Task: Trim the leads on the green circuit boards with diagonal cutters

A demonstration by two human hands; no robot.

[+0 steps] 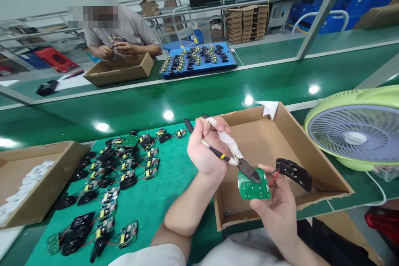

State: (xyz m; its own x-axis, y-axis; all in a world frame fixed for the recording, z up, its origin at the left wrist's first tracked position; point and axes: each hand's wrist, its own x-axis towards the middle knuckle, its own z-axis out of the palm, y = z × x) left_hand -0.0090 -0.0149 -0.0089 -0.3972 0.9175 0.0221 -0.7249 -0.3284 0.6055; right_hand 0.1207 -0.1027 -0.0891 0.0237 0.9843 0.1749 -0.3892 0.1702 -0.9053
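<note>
A green table [205, 102] runs through a workshop, with a co-worker [132, 25] seated across it at left. At near left, a cardboard box [56, 187] holds white pieces [29, 187]; next, wired circuit-board assemblies [109, 195] lie spread over a green mat [174, 166]. The left hand [208, 149] has its grip wrapped around the black-handled pliers [223, 156], whose long axis slants from handles at upper left to a nose pointing down and right. That nose lies against the green circuit board [254, 191], over a shallow cardboard tray [258, 141]; whether the jaws bite on anything I cannot tell. The board, solder side up, is clamped in the right hand's [280, 208] grip. Red and black wires join it to a black casing [293, 174], its length sloping down rightward. Further right stand a lime-green fan [355, 133] and, behind, blue crates [370, 8] with labels too small to read
</note>
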